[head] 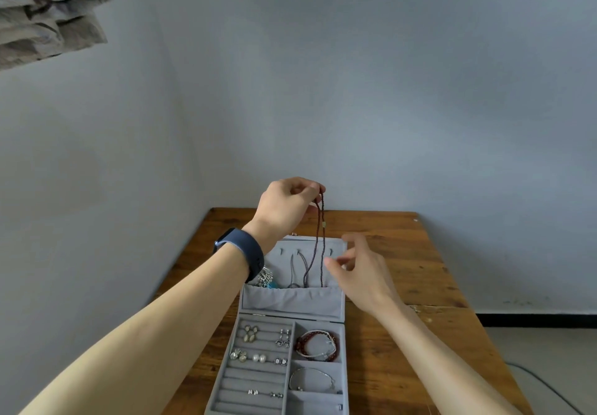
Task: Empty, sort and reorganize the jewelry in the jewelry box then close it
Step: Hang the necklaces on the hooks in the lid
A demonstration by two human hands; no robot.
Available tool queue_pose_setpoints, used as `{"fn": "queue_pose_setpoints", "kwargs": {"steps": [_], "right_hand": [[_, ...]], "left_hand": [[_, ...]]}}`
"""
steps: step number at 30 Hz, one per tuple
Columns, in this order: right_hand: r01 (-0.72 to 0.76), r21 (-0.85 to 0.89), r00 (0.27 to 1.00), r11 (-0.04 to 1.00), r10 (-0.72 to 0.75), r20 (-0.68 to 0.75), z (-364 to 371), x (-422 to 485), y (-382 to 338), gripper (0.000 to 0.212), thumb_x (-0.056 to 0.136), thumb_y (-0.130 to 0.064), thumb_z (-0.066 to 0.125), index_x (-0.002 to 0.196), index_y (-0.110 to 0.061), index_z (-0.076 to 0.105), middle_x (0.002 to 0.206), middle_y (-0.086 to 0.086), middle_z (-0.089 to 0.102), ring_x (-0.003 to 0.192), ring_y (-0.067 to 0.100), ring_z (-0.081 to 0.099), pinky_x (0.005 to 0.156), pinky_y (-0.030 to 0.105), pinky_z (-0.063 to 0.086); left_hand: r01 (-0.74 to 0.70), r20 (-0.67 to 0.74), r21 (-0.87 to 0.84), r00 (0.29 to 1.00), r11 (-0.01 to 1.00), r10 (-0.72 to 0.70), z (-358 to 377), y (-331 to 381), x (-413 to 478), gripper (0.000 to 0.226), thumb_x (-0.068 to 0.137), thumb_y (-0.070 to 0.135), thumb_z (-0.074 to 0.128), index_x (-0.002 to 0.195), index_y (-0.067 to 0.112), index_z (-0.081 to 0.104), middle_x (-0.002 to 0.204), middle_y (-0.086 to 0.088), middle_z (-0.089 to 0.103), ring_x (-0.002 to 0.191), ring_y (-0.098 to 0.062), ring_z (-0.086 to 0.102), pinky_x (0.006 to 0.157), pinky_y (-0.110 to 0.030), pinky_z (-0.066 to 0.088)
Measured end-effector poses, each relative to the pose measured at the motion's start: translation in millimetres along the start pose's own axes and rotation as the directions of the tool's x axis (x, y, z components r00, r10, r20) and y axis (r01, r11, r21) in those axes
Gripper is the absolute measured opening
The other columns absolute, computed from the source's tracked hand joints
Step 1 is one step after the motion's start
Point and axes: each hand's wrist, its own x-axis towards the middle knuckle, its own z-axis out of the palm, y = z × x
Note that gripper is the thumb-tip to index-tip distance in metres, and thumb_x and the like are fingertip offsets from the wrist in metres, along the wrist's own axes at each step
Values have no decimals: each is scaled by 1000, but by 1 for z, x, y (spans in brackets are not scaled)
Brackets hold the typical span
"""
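Note:
A grey jewelry box (344, 350) lies open on the wooden table (420, 269), its lid (336, 246) propped up at the back. My left hand (284, 207) pinches a dark red beaded necklace (319, 243) high above the lid; its strands hang down into the lid's pocket (290, 298). My right hand (358, 269) hovers beside the strands with loosely spread fingers, holding nothing. Several earrings (258, 358) sit in the ring rolls on the left. A red bead bracelet (316, 345) and a thin silver bangle (311, 379) lie in the right compartments.
Grey cords (298, 269) and a silver-and-turquoise piece (265, 278) hang in the lid. A blue watch (239, 249) is on my left wrist. The wall stands right behind the table. A cable (546, 385) runs on the floor at the right. Folded cloth (45, 7) hangs top left.

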Motion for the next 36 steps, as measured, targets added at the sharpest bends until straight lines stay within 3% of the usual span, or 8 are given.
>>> {"fn": "queue_pose_setpoints", "kwargs": {"steps": [5, 9, 13, 18, 24, 28, 33, 36], "right_hand": [[84, 94, 996, 992, -82, -21, 1, 8, -12, 33, 91, -44, 65, 120, -28, 61, 91, -17, 68, 79, -1, 63, 73, 22, 53], [73, 88, 997, 993, -72, -15, 8, 10, -9, 14, 94, -31, 63, 104, -26, 71, 91, -19, 69, 80, -6, 62, 66, 5, 44], [64, 65, 998, 996, -62, -25, 10, 8, -1, 17, 93, -32, 64, 110, -28, 67, 94, -19, 67, 89, 2, 62, 71, 5, 41], [61, 80, 998, 995, -61, -9, 9, 13, -3, 33, 91, -37, 67, 124, -33, 63, 95, -17, 68, 91, 2, 62, 80, 17, 45], [47, 83, 998, 995, -50, 37, 14, 15, 2, 9, 91, -29, 68, 97, -32, 74, 82, -23, 67, 82, -6, 63, 74, 12, 48], [91, -103, 994, 990, -97, -45, 18, 16, 11, 8, 94, -29, 62, 95, -27, 70, 87, -16, 65, 84, 8, 58, 79, 26, 48], [202, -432, 947, 879, -287, -142, 28, 21, 18, 8, 85, -28, 63, 89, -22, 66, 119, -2, 55, 111, 22, 45, 86, 38, 42], [217, -431, 951, 876, -290, -111, 31, 27, 20, 10, 87, -28, 61, 92, -20, 66, 134, 0, 52, 127, 23, 44, 101, 42, 36]], "left_hand": [[30, 9, 54, 999, 998, -30, 7, -11, -4, 21, 97, 26, 57, 90, 25, 76, 89, 5, 75, 81, -14, 72, 82, -31, 59], [-8, 6, 261, 1000, 965, 6, 7, -32, -8, 19, 98, 30, 56, 95, 25, 74, 80, 7, 72, 74, -13, 68, 60, -19, 52], [16, 16, 261, 1000, 965, -21, 7, -56, -12, 19, 98, 26, 57, 98, 22, 75, 81, 6, 73, 72, -7, 70, 63, -12, 53], [45, 77, 188, 995, 981, -61, 12, -72, -12, 17, 97, 23, 58, 93, 24, 74, 84, 0, 75, 78, -15, 72, 77, -33, 61], [45, 137, 264, 987, 964, -84, 16, -88, -15, 14, 95, 26, 61, 98, 25, 75, 87, 5, 75, 83, -11, 71, 82, -35, 59], [-113, 117, 560, 992, 821, 57, 17, -95, -19, 17, 96, 28, 60, 105, 29, 74, 105, 8, 69, 99, -11, 62, 84, -30, 55], [-322, 160, 834, 919, 448, 361, 18, -100, -22, 16, 93, 35, 64, 102, 30, 77, 117, 5, 60, 107, -20, 49, 79, -34, 44], [-283, 119, 853, 923, 439, 365, 17, -103, -13, 12, 86, 38, 71, 90, 27, 75, 126, 4, 57, 114, -23, 48, 90, -37, 37]]}}
